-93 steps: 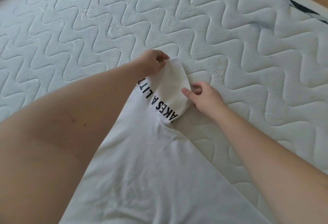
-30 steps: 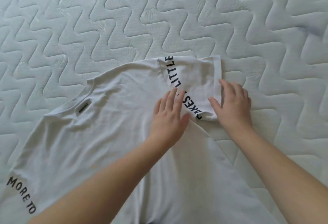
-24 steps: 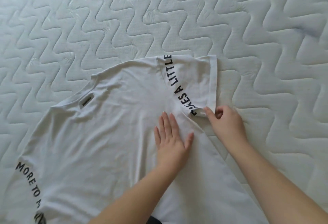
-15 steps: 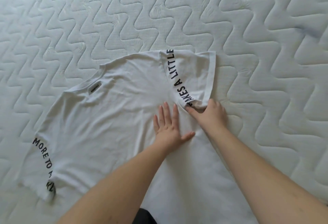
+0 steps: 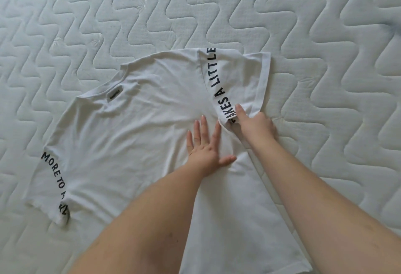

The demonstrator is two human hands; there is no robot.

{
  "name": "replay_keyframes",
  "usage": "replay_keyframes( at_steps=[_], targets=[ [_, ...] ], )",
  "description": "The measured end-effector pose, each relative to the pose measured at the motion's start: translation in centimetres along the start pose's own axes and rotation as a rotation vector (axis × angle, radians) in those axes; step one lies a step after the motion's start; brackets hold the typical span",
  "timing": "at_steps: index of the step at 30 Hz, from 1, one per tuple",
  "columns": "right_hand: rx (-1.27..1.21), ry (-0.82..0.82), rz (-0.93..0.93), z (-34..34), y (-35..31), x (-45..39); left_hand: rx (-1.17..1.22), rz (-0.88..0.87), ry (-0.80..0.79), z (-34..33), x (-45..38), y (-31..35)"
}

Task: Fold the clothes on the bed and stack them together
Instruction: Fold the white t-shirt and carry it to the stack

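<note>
shirt (image 5: 134, 143) hem cut off; label (image 5: 114, 94) unreadable

White T-shirt (image 5: 130, 134) with black sleeve lettering, spread flat on mattress, slightly wrinkled

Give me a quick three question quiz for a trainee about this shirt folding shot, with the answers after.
1. True or false: the left hand lies flat on the white T-shirt.
2. What does the right hand grip? A) the neck label B) the lower corner of the right sleeve C) the hem
3. Fill in: the shirt lies spread on a quilted ____.

Key: 1 true; 2 B; 3 mattress.
</note>
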State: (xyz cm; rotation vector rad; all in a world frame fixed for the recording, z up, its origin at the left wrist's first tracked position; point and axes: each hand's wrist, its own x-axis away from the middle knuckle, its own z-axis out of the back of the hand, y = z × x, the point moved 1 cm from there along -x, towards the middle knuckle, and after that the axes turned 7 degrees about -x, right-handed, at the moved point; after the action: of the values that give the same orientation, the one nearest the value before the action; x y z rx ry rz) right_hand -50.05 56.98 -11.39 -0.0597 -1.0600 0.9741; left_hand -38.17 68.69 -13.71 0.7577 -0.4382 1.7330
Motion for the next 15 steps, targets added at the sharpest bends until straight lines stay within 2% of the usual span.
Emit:
replay_keyframes(
  at_steps=[5,7,9,12,15],
  targets=[
    [-0.436,0.089,0.053,-0.2,-1.2,0.1,0.007,-0.016,0.036,-0.4,-0.1,-0.2],
    [-0.677,0.02,-0.047,-0.5,-2.2,-0.1,0.021,-0.025,0.038,-0.5,0.0,-0.2],
    [-0.834,-0.064,-0.069,-0.7,-2.8,-0.5,0.033,-0.04,0.062,-0.5,0.0,-0.3],
    [-0.785,-0.074,0.088,-0.5,-4.5,1.0,0.098,-0.042,0.102,-0.6,-0.1,-0.3],
    [-0.602,-0.046,0.386,-0.7,-5.6,3.5,0.169,-0.027,0.104,-0.1,0.2,-0.4]
  ],
)
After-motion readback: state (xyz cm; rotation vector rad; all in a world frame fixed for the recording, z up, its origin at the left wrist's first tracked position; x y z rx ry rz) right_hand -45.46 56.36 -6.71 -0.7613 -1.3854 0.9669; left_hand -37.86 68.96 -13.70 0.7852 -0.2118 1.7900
